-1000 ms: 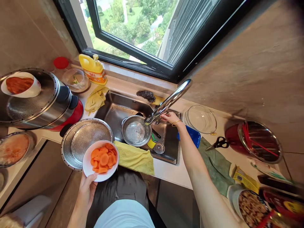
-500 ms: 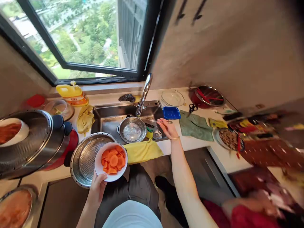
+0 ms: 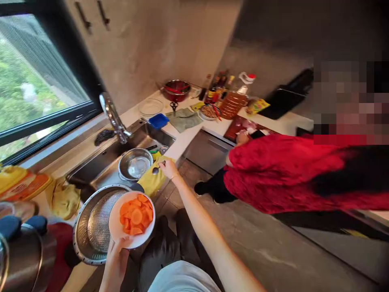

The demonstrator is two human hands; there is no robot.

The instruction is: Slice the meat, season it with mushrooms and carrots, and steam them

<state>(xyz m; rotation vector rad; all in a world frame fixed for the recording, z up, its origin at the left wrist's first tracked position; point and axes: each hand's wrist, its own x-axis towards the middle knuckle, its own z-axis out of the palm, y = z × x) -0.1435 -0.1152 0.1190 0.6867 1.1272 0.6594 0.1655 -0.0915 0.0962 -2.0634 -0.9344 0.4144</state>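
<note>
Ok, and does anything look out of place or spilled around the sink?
No spill or damage stands out, though parts are blurred. The carrot slices sit inside the white bowl in the left hand. The mildest oddity is the yellow cloth, lying rumpled along the front edge of the sink.

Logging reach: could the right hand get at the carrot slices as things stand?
Probably yes: the carrot slices lie uncovered in the bowl in the left hand, and nothing visible blocks the right hand, which holds what looks like a spoon.
</note>
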